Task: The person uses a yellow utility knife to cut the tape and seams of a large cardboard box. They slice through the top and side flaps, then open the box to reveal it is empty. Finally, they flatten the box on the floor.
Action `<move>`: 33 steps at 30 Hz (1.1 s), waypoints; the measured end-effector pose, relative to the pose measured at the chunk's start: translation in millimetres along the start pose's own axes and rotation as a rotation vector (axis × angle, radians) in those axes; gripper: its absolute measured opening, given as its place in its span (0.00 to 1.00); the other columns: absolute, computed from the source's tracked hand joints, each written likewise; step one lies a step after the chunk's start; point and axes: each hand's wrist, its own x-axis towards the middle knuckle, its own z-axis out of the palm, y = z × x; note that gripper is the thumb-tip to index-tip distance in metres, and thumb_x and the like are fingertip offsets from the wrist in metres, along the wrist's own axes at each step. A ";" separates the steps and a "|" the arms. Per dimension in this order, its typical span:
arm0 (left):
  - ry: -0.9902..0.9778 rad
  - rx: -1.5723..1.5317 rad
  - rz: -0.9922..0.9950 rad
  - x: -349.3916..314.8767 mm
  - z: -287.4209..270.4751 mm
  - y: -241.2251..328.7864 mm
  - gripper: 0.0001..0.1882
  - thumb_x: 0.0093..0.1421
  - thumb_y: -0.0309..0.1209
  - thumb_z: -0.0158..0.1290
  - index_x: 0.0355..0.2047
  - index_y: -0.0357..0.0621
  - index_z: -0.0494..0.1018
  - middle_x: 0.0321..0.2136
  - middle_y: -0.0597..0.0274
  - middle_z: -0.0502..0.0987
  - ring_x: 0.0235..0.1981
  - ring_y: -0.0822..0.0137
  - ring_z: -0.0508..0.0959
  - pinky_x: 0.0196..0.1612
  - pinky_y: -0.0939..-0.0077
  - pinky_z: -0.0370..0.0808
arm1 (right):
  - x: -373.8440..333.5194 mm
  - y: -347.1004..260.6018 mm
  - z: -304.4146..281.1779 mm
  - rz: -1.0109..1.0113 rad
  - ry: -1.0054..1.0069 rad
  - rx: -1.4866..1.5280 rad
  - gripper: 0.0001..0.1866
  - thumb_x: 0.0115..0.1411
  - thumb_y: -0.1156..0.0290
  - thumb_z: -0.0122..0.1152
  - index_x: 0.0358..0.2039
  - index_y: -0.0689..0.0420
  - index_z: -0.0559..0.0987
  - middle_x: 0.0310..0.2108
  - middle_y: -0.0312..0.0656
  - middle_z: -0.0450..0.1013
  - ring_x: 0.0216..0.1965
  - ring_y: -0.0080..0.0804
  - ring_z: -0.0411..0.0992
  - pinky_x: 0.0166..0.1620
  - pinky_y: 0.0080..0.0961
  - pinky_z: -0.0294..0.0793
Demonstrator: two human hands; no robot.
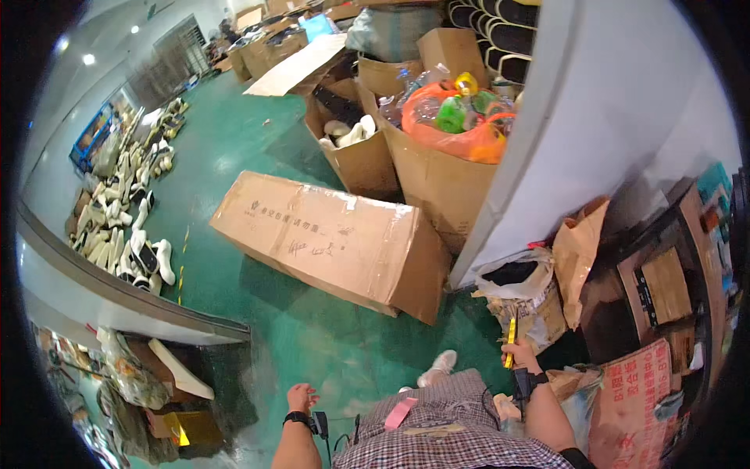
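Note:
My right hand [523,357] is closed round a slim yellow tool with a dark tip, which looks like a utility knife [512,336]. It points away from me, beside a worn carton with a white plastic bag [519,277] in its top. My left hand [301,397] hangs low over the green floor, fingers loosely bent and apart, holding nothing. Ahead of both hands, a long closed cardboard box [312,234] lies across the doorway, with clear tape along its edge. Neither hand touches it.
Behind the long box stand an open carton [359,160] of pale foam-like pieces and another [441,176] topped by an orange bag of plastic bottles. A white wall edge [500,172] rises at right. Many pale shoe-shaped pieces [117,250] cover the floor at far left.

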 end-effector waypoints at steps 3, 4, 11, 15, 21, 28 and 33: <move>0.099 -0.005 -0.046 -10.5 -64.4 17.8 0.13 0.57 0.31 0.52 0.41 0.38 0.69 0.33 0.53 0.77 0.22 0.58 0.79 0.24 0.67 0.74 | -11.5 1.4 74.8 0.082 -0.009 -0.022 0.12 0.50 0.74 0.62 0.33 0.59 0.70 0.21 0.41 0.72 0.21 0.33 0.74 0.23 0.34 0.77; 0.092 -0.038 -0.055 -10.6 -56.9 13.8 0.13 0.57 0.30 0.51 0.41 0.38 0.69 0.32 0.53 0.77 0.22 0.58 0.79 0.24 0.68 0.74 | 0.5 -16.9 89.8 0.094 -0.016 -0.055 0.11 0.51 0.74 0.63 0.33 0.60 0.70 0.21 0.41 0.72 0.21 0.33 0.74 0.23 0.34 0.76; 0.018 -0.010 -0.102 69.3 -32.0 4.7 0.10 0.56 0.30 0.52 0.35 0.36 0.72 0.29 0.54 0.78 0.21 0.60 0.80 0.23 0.71 0.75 | 132.3 9.2 233.5 0.308 0.041 0.085 0.09 0.54 0.72 0.59 0.31 0.64 0.73 0.24 0.47 0.73 0.22 0.37 0.75 0.23 0.33 0.78; 0.006 0.085 -0.304 89.1 -51.9 25.6 0.11 0.58 0.30 0.53 0.37 0.35 0.72 0.30 0.53 0.78 0.25 0.63 0.79 0.26 0.73 0.76 | 199.6 43.3 309.8 0.360 0.134 0.043 0.11 0.52 0.73 0.59 0.36 0.59 0.72 0.20 0.43 0.72 0.18 0.33 0.72 0.21 0.31 0.75; -0.080 0.082 -0.437 163.8 -109.4 51.2 0.20 0.55 0.42 0.56 0.45 0.47 0.72 0.46 0.54 0.74 0.57 0.57 0.66 0.55 0.57 0.62 | 378.9 20.0 346.5 -0.021 0.213 -0.168 0.14 0.49 0.65 0.62 0.33 0.61 0.77 0.19 0.42 0.72 0.19 0.31 0.73 0.24 0.30 0.71; -0.089 0.139 -0.168 214.2 -8.1 148.2 0.11 0.59 0.31 0.53 0.38 0.35 0.73 0.30 0.55 0.78 0.27 0.67 0.78 0.29 0.76 0.75 | 470.8 -52.6 341.3 -0.044 0.502 -0.461 0.19 0.47 0.63 0.62 0.34 0.66 0.76 0.27 0.46 0.76 0.27 0.35 0.74 0.30 0.32 0.71; -0.271 0.308 -0.031 218.4 61.0 214.9 0.09 0.61 0.30 0.52 0.36 0.34 0.74 0.30 0.59 0.78 0.28 0.70 0.77 0.35 0.76 0.73 | 369.5 -106.4 372.1 -0.181 0.226 -0.016 0.16 0.49 0.77 0.62 0.41 0.65 0.74 0.35 0.38 0.75 0.32 0.25 0.72 0.37 0.24 0.72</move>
